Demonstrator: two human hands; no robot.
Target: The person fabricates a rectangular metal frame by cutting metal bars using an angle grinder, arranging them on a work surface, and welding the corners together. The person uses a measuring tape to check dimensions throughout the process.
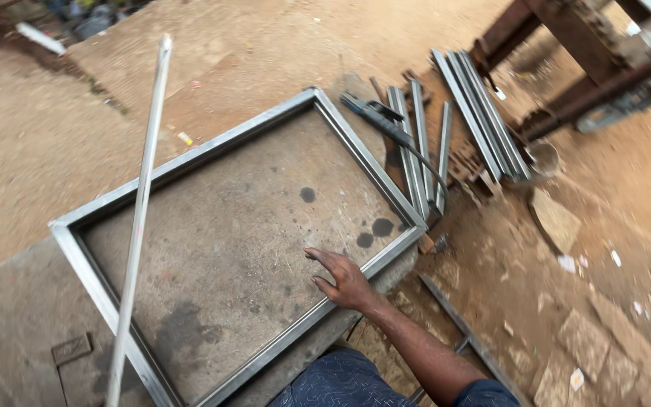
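A rectangular frame of grey steel angle (212, 147) lies flat on a concrete slab (227, 234). My right hand (344, 280) rests with fingers spread on the slab, just inside the frame's near right rail, holding nothing. A long thin metal rod (141, 203) slants from the bottom edge up across the frame's left side; whatever holds its lower end is out of view. My left hand is not in view. My knee in blue patterned cloth (340, 380) is at the bottom.
A welding electrode holder (374, 114) with its dark cable lies past the frame's far right corner. Cut steel sections (416, 151) and a longer bundle (480, 113) lie on the dirt. Rusty beams (566, 45), a small bowl (544, 157) and flat stones (555, 218) are at right.
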